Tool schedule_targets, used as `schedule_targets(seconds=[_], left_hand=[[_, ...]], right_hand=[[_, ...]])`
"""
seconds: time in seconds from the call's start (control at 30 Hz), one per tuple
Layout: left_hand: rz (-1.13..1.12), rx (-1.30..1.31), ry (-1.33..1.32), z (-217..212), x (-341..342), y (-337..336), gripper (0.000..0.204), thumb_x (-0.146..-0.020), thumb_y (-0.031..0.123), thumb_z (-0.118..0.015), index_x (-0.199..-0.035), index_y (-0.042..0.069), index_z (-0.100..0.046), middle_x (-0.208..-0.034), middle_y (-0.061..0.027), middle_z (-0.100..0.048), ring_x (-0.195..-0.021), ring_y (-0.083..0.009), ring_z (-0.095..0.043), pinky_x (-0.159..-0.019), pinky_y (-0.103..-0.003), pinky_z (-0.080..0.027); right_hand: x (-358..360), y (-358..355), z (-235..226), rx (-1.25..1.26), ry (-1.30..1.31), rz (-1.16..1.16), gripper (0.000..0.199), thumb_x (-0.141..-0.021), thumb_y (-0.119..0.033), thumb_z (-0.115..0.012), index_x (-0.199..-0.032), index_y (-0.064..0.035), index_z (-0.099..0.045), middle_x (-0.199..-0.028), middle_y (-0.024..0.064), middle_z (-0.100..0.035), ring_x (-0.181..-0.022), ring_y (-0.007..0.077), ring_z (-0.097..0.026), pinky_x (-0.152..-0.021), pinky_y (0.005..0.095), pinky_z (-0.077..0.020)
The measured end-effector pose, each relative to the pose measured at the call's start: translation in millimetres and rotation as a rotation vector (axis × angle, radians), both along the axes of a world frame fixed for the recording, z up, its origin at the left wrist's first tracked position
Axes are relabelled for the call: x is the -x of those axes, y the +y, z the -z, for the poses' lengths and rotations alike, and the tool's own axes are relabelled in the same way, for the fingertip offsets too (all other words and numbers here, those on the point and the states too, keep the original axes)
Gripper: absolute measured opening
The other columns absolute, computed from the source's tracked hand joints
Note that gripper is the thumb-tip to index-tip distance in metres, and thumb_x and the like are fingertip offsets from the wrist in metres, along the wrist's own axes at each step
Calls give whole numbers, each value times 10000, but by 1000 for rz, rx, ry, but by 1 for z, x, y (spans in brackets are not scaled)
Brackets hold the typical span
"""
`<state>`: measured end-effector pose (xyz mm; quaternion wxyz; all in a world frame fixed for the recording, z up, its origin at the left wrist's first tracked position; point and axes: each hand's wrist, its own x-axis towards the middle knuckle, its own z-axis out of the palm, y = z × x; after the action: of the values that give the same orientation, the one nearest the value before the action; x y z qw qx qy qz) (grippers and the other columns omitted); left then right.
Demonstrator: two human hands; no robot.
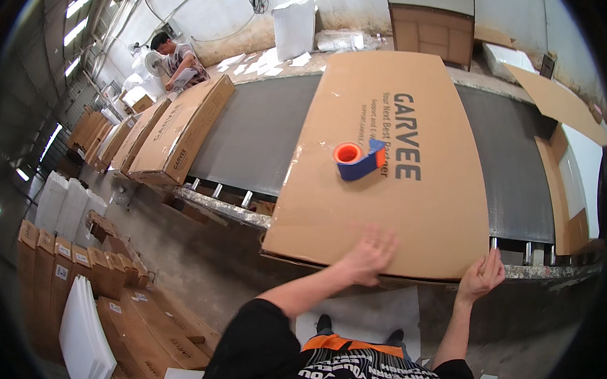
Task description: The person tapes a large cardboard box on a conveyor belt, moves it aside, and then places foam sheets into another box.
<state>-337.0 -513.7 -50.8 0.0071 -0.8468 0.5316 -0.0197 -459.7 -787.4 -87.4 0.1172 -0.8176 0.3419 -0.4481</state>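
A large brown cardboard carton [357,212] with dark printing lies flat in front of me, its top flaps closed. My left hand [371,255] rests on its top near the front edge, fingers spread and slightly blurred. My right hand [482,274] is at the carton's near right corner, fingers stretched up along its side, with nothing seen in it. Near the middle of the top sits a blue tape dispenser [364,170] with an orange-red roll core, touched by neither hand.
The carton lies across a dark conveyor belt [252,130]. Further cartons [184,130] stand on the belt to the left, where a co-worker [184,62] handles something white. An opened carton [578,181] stands at the right. Flat cartons [142,325] and white foam sheets [86,336] lean at lower left.
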Motion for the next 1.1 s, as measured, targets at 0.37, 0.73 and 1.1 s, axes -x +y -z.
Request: schedule_targets(seconds=[0.37,0.73,1.1], left_hand=[[-8,665,1083,74,-5,-44,521,-1044,363,-371,-1478,85,-298,-1480,-150,-387,-1340,-308,-390,-1140,-428,-277],[-56,14,117,-15,7,-32,1071,-642,510,-811,-1457,-12,-353,-1501,-285,-325,-1298,-617,-332,-1077,-696,-241],[-147,-122,123,-20,4,-79,1057,-645,402,-809,-1477,-21,-312,-1519,-280,-299,-1321,-615,-302,-1050,-695,-297]], right_hand=[[-334,234,-96,-1065,440,16,864,-770,-595,-655,-1383,-28,-435,-1433,164,-403,-1340,317,-369,-1084,481,-328],[-81,36,-140,-902,-30,-634,722,-717,-15,-536,-1432,-83,-466,-1125,90,-665,-979,162,-636,-853,291,-511],[28,10,-159,-241,1296,-451,417,-676,-345,-642,-1002,-97,-720,-984,158,-678,-972,320,-667,-861,431,-540]])
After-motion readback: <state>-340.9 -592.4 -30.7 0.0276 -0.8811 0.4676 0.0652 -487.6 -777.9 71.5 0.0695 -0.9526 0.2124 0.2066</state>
